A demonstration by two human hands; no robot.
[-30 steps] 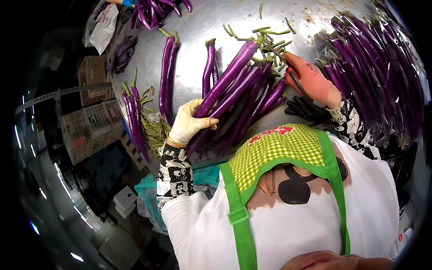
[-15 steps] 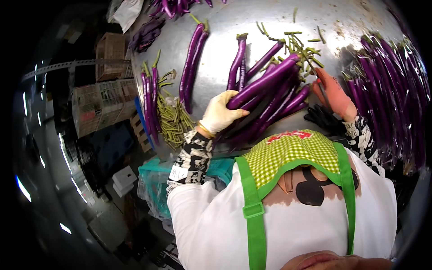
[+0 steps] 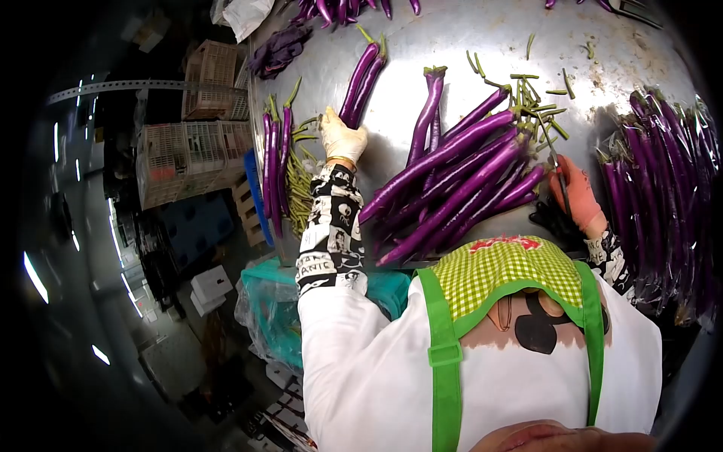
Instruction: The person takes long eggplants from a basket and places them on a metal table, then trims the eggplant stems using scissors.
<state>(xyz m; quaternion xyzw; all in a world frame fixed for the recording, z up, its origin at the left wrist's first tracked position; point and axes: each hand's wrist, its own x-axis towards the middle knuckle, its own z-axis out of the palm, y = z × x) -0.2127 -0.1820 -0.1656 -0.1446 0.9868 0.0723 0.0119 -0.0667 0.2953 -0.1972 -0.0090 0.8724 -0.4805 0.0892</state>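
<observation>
My left hand (image 3: 343,138), in a whitish glove, is curled over a pair of long purple eggplants (image 3: 364,81). Their green stem ends point away from me; the lower ends are hidden behind the hand and sleeve. In an orange glove, my right hand (image 3: 577,197) grips a slim metal cutting tool (image 3: 549,142) with a dark handle. Its exact kind is unclear. The tip reaches toward the stem ends of a heap of eggplants (image 3: 459,177) fanned out before me. Cut green stem pieces (image 3: 553,126) lie just beyond those ends.
Bagged eggplants (image 3: 655,196) lie on the right of the metal table (image 3: 467,30). At left are loose eggplants (image 3: 284,151), a stem pile (image 3: 300,196) and a dark purple cloth (image 3: 279,53). A teal crate (image 3: 271,301) stands below the near edge, beside stacked plastic crates (image 3: 177,154).
My left hand has let go of an eggplant in the central heap and moved left onto the pair. That eggplant now rests on the heap. My right hand stays near the stem ends.
</observation>
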